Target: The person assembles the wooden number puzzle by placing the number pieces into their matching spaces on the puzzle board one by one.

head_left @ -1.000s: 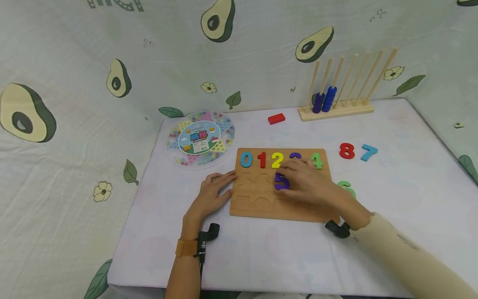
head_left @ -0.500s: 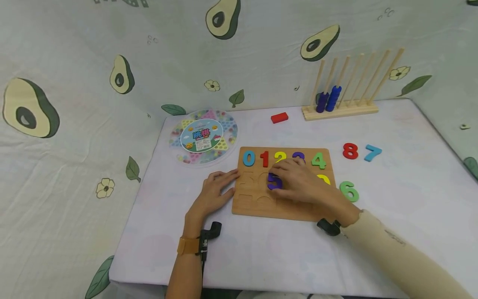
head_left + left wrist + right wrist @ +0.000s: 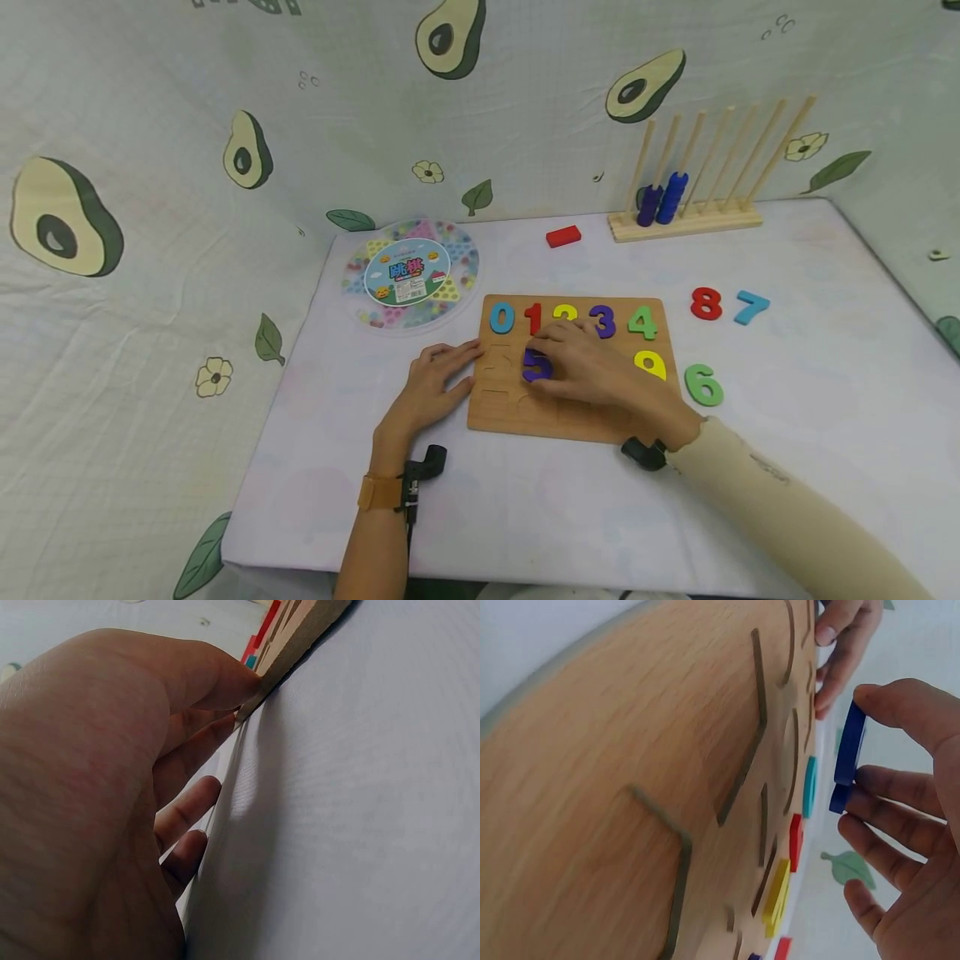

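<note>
My right hand [image 3: 592, 362] pinches a purple number five [image 3: 536, 365] between thumb and fingertips, over the middle row of a wooden number puzzle board [image 3: 498, 408]. In the right wrist view the five [image 3: 849, 746] stands on edge, off the board's surface. My left hand [image 3: 426, 387] lies at the board's left edge with fingers extended; in the left wrist view its thumb touches the board's edge [image 3: 300, 652]. Along the board's top row are a blue zero [image 3: 502, 317], a red one, a yellow two partly hidden by my right hand, a purple three and a green four.
A yellow nine [image 3: 649, 363] is on the board's right side. Off to the right lie a green six [image 3: 703, 385], a red eight [image 3: 706, 303] and a blue seven [image 3: 752, 307]. Farther back are a round game box [image 3: 408, 273], a red block [image 3: 563, 237] and a peg rack [image 3: 686, 221].
My right hand has moved left across the board with the number five, uncovering the yellow nine and the three. My left hand has stayed at the board's edge.
</note>
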The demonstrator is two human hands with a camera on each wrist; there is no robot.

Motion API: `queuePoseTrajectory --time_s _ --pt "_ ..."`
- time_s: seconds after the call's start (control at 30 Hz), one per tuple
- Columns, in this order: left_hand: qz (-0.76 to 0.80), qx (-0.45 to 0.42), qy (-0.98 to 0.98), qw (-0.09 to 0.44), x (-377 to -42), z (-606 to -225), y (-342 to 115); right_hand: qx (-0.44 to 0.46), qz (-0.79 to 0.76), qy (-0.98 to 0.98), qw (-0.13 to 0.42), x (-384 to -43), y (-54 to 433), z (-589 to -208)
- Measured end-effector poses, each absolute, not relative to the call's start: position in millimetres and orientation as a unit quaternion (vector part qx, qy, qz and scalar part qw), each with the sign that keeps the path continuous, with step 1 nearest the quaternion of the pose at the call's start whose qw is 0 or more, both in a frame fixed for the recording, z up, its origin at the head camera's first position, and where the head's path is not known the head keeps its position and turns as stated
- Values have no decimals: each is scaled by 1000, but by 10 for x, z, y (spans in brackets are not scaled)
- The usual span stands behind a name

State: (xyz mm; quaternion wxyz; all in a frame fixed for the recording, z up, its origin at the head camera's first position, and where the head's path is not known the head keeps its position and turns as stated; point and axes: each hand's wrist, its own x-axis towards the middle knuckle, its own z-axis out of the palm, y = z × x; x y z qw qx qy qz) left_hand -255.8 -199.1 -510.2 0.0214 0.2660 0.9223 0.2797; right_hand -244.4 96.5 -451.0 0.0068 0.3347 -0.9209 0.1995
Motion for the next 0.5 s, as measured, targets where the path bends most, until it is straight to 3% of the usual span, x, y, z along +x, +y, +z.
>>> queuePoseTrajectory --time_s 0.5 --pt "283 282 917 15 -2556 -5095 -1995 348 205 -915 -18 -2575 679 -4568"
